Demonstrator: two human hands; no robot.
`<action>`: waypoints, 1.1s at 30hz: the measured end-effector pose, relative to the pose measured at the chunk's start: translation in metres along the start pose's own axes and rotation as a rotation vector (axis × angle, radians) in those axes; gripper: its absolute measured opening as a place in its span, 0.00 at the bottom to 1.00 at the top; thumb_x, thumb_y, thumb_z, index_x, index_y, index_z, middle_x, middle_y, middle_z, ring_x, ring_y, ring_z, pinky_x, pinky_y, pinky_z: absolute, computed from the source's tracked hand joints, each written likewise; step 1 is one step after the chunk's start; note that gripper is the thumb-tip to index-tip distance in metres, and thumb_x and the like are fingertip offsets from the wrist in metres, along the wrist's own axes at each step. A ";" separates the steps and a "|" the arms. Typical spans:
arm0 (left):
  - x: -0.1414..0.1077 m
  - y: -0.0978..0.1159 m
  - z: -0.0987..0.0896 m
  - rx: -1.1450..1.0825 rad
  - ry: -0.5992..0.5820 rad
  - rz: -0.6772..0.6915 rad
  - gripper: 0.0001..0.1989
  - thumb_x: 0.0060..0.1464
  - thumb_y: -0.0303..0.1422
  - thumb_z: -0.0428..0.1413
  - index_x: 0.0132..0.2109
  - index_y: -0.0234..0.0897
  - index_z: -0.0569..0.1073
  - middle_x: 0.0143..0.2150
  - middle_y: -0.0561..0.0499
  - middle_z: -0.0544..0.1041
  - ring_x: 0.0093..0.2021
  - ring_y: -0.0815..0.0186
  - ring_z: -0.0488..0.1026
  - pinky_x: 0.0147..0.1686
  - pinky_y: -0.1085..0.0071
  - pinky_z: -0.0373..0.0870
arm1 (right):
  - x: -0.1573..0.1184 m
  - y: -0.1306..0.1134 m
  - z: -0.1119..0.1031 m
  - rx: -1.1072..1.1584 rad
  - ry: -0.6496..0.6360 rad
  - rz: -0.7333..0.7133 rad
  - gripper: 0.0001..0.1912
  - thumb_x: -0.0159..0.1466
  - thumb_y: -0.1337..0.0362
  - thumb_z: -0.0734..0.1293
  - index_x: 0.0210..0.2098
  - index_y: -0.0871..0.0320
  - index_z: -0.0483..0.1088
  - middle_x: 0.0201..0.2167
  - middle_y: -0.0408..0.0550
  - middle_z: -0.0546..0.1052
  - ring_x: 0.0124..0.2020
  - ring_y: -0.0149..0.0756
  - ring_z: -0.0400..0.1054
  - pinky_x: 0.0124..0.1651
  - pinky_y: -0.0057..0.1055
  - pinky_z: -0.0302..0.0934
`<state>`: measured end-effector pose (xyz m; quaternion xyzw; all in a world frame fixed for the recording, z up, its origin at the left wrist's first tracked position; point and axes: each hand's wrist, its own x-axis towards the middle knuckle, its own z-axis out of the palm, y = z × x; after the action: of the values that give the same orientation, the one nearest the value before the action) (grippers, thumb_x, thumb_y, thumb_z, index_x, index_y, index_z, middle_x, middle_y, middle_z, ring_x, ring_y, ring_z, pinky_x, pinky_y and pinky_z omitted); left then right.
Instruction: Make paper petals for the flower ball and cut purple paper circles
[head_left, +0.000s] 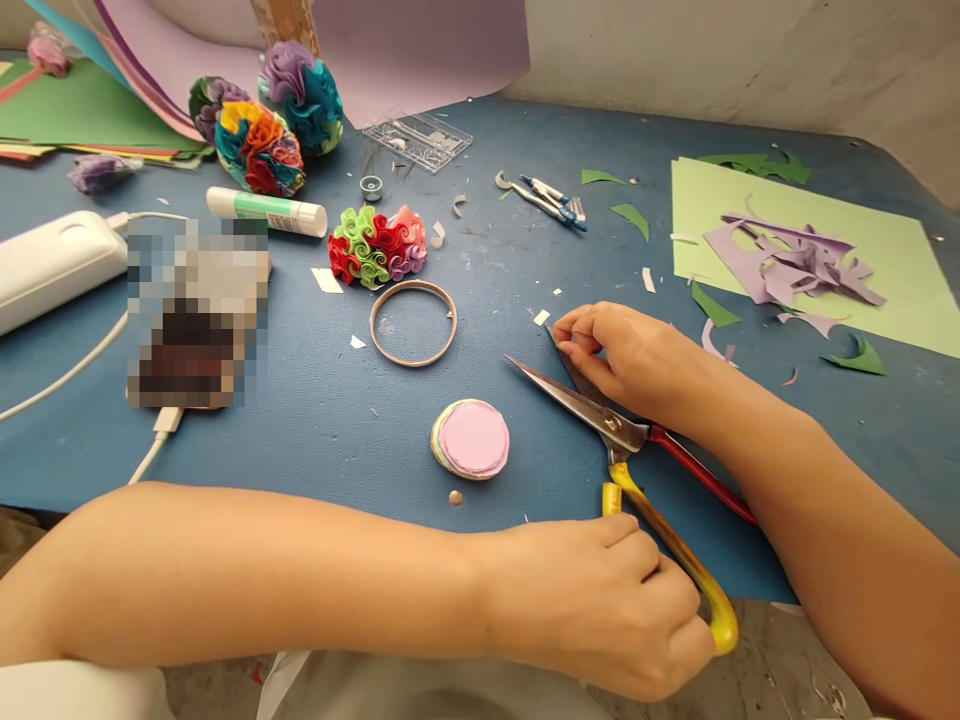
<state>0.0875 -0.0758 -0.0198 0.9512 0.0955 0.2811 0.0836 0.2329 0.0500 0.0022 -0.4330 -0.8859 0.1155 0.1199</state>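
Note:
A pair of scissors (pixel 613 424) with one yellow and one red handle lies spread open near the table's front edge. My left hand (pixel 607 600) reaches across from the left, its fingers wrapped round the yellow handle. Curled around the other blade near its tip is my right hand (pixel 615 350), thumb and fingers pressed together. Left of the blades sits a small stack of round paper discs (pixel 474 438), pink on top. A brown ring (pixel 373 330) lies farther back, in front of a cluster of red, green and pink paper curls (pixel 379 247).
At the left are a phone (pixel 199 330) with a cable, a white device (pixel 60 265) and a glue stick (pixel 266 212). Colorful paper balls (pixel 260 148) stand behind. Compasses (pixel 544 200) lie back centre; purple scraps cover a light green sheet (pixel 907 270) at right.

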 end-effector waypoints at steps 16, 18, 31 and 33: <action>0.000 0.003 0.002 0.008 0.013 0.004 0.18 0.62 0.21 0.39 0.29 0.30 0.68 0.28 0.47 0.68 0.27 0.66 0.70 0.31 0.68 0.62 | 0.001 -0.002 -0.001 0.082 0.058 -0.035 0.08 0.62 0.64 0.55 0.29 0.51 0.48 0.32 0.48 0.69 0.31 0.36 0.64 0.34 0.35 0.61; 0.000 0.002 0.001 -0.007 -0.025 0.006 0.18 0.62 0.21 0.39 0.29 0.30 0.68 0.28 0.47 0.68 0.27 0.66 0.70 0.31 0.68 0.62 | 0.000 -0.003 -0.003 0.069 0.070 -0.020 0.08 0.62 0.63 0.56 0.29 0.51 0.48 0.34 0.49 0.71 0.30 0.36 0.64 0.34 0.36 0.61; 0.000 0.001 -0.001 -0.016 -0.016 0.011 0.17 0.62 0.21 0.39 0.30 0.30 0.68 0.29 0.46 0.70 0.28 0.67 0.71 0.32 0.69 0.63 | 0.000 -0.002 -0.002 0.021 0.026 -0.020 0.08 0.62 0.62 0.57 0.26 0.51 0.52 0.33 0.50 0.74 0.34 0.40 0.68 0.39 0.38 0.64; 0.001 0.001 -0.002 -0.013 -0.040 0.008 0.16 0.61 0.21 0.40 0.30 0.30 0.68 0.29 0.46 0.70 0.28 0.67 0.71 0.32 0.70 0.63 | 0.000 -0.001 -0.002 0.014 0.007 -0.030 0.09 0.62 0.63 0.57 0.26 0.51 0.52 0.32 0.50 0.74 0.34 0.41 0.67 0.39 0.39 0.65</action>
<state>0.0872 -0.0765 -0.0180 0.9565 0.0880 0.2631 0.0904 0.2328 0.0498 0.0048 -0.4191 -0.8911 0.1186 0.1277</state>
